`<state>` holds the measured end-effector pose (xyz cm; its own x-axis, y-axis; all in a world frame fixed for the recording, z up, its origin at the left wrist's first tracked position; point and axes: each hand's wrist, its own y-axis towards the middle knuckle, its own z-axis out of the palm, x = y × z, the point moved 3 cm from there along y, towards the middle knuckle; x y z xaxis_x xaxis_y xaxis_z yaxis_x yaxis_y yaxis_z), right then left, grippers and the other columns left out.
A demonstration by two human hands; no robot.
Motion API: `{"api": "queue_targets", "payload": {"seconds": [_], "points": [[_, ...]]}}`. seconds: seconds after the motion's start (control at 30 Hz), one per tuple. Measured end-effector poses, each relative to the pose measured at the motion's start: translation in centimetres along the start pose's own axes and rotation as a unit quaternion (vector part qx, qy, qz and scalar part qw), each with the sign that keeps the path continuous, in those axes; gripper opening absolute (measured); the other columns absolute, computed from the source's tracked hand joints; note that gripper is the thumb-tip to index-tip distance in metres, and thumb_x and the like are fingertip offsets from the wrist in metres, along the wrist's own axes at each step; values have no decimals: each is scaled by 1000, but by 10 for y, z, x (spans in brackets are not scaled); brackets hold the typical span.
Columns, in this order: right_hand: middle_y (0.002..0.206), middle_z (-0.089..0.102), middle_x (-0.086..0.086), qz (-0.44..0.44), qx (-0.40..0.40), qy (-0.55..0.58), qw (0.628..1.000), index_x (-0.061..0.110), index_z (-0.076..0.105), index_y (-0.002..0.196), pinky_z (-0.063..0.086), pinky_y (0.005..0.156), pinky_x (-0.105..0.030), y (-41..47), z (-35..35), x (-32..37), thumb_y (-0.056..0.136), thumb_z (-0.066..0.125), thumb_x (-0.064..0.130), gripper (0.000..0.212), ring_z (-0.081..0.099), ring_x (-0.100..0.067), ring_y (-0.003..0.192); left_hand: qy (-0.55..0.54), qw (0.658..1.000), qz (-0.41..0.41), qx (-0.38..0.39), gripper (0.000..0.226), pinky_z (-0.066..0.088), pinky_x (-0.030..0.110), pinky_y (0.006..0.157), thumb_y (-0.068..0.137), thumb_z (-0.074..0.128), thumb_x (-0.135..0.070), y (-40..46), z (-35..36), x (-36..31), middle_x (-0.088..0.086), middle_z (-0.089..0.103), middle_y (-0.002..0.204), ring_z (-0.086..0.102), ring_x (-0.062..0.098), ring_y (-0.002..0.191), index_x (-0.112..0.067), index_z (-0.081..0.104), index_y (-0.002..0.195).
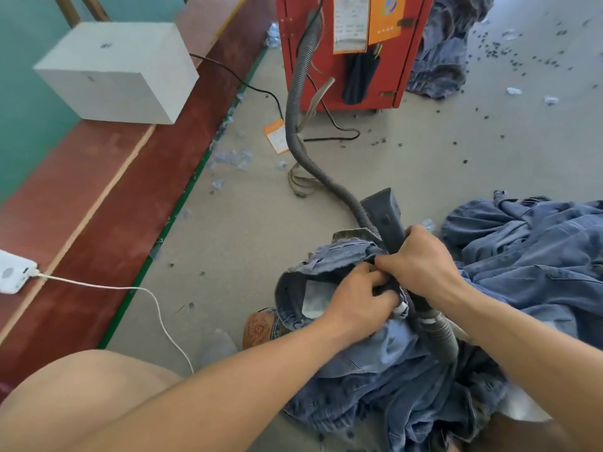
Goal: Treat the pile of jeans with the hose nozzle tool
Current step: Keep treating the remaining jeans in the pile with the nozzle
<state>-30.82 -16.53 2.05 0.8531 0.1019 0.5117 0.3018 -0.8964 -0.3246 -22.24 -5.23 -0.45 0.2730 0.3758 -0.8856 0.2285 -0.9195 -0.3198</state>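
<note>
A grey hose nozzle tool (385, 212) points up and away over a pair of blue jeans (329, 259) in my lap area. My right hand (421, 264) grips the nozzle's handle together with a fold of the denim. My left hand (359, 300) pinches the jeans' waistband fabric right beside it, fingers curled. The waistband opening with a white pocket lining (315, 301) gapes to the left. A ribbed grey hose (298, 102) runs from the nozzle to a red machine (346, 50). More jeans (535, 256) lie heaped at the right.
A white block (117, 71) sits on a red-brown ledge (107, 190) at the left. A white device (14, 272) with a white cable lies on the ledge. Black cable, an orange tag (277, 137), blue scraps and dark bits litter the grey floor. My bare knee (81, 402) is at lower left.
</note>
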Motion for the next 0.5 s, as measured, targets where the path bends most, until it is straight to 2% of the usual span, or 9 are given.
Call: {"api": "queue_targets", "payload": {"seconds": [0.07, 0.13, 0.17, 0.23, 0.27, 0.3, 0.37, 0.43, 0.5], "points": [[71, 69, -1, 17, 4, 90, 996, 13, 62, 92, 46, 51, -29, 0, -11, -7, 72, 79, 28, 30, 65, -18, 62, -13, 999, 1, -42, 26, 49, 37, 81, 84, 52, -25, -1, -14, 2, 1, 66, 94, 59, 15, 88, -11, 73, 86], [58, 65, 2, 29, 29, 214, 976, 12, 64, 85, 49, 50, -30, -2, -25, -15, 74, 75, 24, 19, 61, -16, 51, 108, 977, 8, -185, 27, 47, 35, 93, 84, 60, -23, 3, -41, 15, -6, 59, 108, 51, 10, 101, -17, 69, 108], [54, 60, 2, 31, 47, 260, 964, 11, 63, 80, 49, 52, -32, -3, -33, -18, 72, 74, 24, 18, 57, -17, 49, 196, 957, -5, -213, 40, 43, 37, 100, 84, 69, -27, 5, -52, 24, -5, 52, 119, 44, 13, 111, -19, 60, 122], [54, 53, -1, 26, 89, 299, 950, 12, 60, 74, 47, 53, -35, -7, -49, -25, 70, 75, 24, 20, 52, -19, 49, 311, 939, -28, -146, 65, 34, 42, 108, 86, 75, -38, 14, -62, 34, -2, 44, 142, 36, 22, 132, -25, 46, 142], [55, 51, -3, 20, 111, 302, 947, 12, 58, 72, 45, 53, -35, -10, -55, -28, 69, 76, 24, 22, 51, -19, 49, 317, 943, -12, -103, 59, 33, 39, 107, 89, 73, -33, 17, -64, 34, -3, 48, 147, 38, 24, 136, -28, 50, 143], [57, 50, -5, 14, 130, 298, 945, 12, 56, 71, 44, 53, -35, -13, -61, -30, 68, 77, 24, 25, 50, -19, 50, 279, 958, 23, -70, 44, 36, 34, 101, 93, 69, -20, 21, -66, 31, -2, 58, 140, 47, 24, 131, -27, 61, 136], [61, 49, -7, 12, 152, 293, 944, 12, 54, 75, 44, 54, -34, -17, -73, -37, 67, 77, 24, 28, 51, -21, 53, 139, 988, 47, -40, 29, 41, 26, 79, 99, 60, -9, 27, -75, 20, -3, 72, 99, 63, 13, 93, -34, 73, 103], [61, 50, -7, 19, 144, 302, 942, 11, 55, 78, 45, 51, -32, -16, -86, -43, 75, 79, 19, 26, 52, -20, 52, 67, 997, 22, 6, 32, 40, 21, 65, 106, 56, -26, 27, -87, 6, -13, 61, 71, 52, 2, 65, -44, 68, 82], [59, 50, -6, 40, 118, 326, 937, 10, 57, 79, 46, 47, -30, -13, -98, -49, 84, 76, 12, 19, 52, -18, 48, 19, 997, -1, 76, 18, 47, 23, 73, 104, 56, -43, 25, -90, -9, -5, 68, 80, 59, 5, 75, -44, 72, 95]]}}
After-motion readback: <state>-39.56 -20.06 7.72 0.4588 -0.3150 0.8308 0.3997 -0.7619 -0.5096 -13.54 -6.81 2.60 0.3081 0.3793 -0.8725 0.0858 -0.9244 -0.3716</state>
